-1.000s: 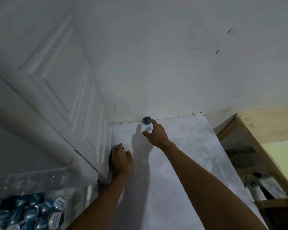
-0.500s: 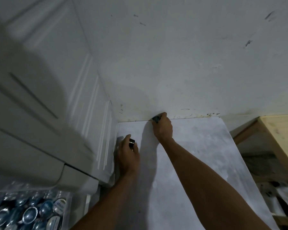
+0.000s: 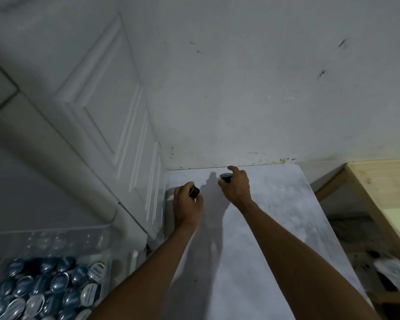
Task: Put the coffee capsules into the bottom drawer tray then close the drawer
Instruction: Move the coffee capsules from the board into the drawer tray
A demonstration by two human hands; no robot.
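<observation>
Left hand point(image 3: 187, 205) pinches a dark capsule point(image 3: 194, 191), right hand point(image 3: 237, 189) pinches a second capsule point(image 3: 225, 178), above white counter point(image 3: 275, 227)

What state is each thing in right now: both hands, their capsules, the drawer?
left hand: pinching the left capsule.
right hand: holding the right capsule, index finger stretched out.
drawer tray: open, not yet closed.
blue capsules: piled loose in the tray.

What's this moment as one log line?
left hand grips dark capsule | right hand pinches second capsule | drawer tray open, holds blue capsules
</observation>
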